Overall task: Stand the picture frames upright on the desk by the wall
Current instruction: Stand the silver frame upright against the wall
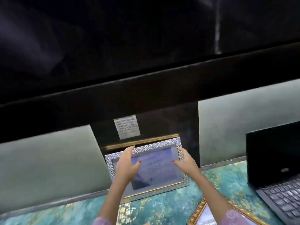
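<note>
A silver hammered picture frame with a bluish picture stands tilted back on the teal patterned desk, against the dark wall panel. My left hand grips its upper left part, fingers over the top edge. Its right edge is gripped by my right hand. Behind the silver frame, the gold top edge of another frame shows against the wall. A gold ornate frame lies flat on the desk at the bottom, partly under my right forearm.
An open black laptop stands on the desk at the right. Grey padded wall panels flank the dark centre panel, which carries a small silver plaque. A dark shelf or ledge overhangs above.
</note>
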Demonstrator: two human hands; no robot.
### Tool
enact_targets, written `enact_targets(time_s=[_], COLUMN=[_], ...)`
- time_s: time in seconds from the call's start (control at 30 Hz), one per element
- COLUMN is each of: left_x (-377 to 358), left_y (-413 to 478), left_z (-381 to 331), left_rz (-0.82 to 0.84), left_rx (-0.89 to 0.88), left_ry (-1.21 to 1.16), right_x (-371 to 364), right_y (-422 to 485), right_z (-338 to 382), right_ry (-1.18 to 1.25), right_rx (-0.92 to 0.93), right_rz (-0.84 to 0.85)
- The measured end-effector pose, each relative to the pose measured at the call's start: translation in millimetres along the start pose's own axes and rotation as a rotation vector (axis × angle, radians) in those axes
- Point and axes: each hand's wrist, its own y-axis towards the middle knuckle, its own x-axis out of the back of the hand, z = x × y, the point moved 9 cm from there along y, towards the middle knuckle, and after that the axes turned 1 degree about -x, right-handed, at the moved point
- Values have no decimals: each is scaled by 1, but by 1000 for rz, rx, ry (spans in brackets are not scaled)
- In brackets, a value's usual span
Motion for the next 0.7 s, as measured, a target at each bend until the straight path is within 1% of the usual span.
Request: enact_targets(time_s=[0.1,0.13,0.23,0.3,0.37,0.43,0.5,0.57,0.63,0.7], left_x=[0,-2,-19,-24,-22,-25,-27,-18,-2,14], left_y=[25,34,45,45,48,47,34,17,3,-3], left_z=[10,13,21,23,17,10,7,4,2,4], left_rz=[34,70,162,170,134,159,145,34,-94,-205], left_rx=[-41,-45,-96,-90,-46,-27,-45,-63,-45,-12], left_ry=[200,261,560,670,675,667,571,470,378,275], right_x=[-10,-12,-17,-23,-27,-18,-5,13,33,54], right_y=[13,16,30,36,37,31,18,6,-7,-22], right_z=[-11,-15,-41,-52,-54,-56,-55,-46,-34,-33], right_ry=[-49,-56,-110,-101,-10,27,-6,38,99,59], right_rx=[-54,-94,-217,-245,-224,-218,-182,-82,11,28], right_rz=[16,22,59,93,71,-55,-167,-240,-317,-413])
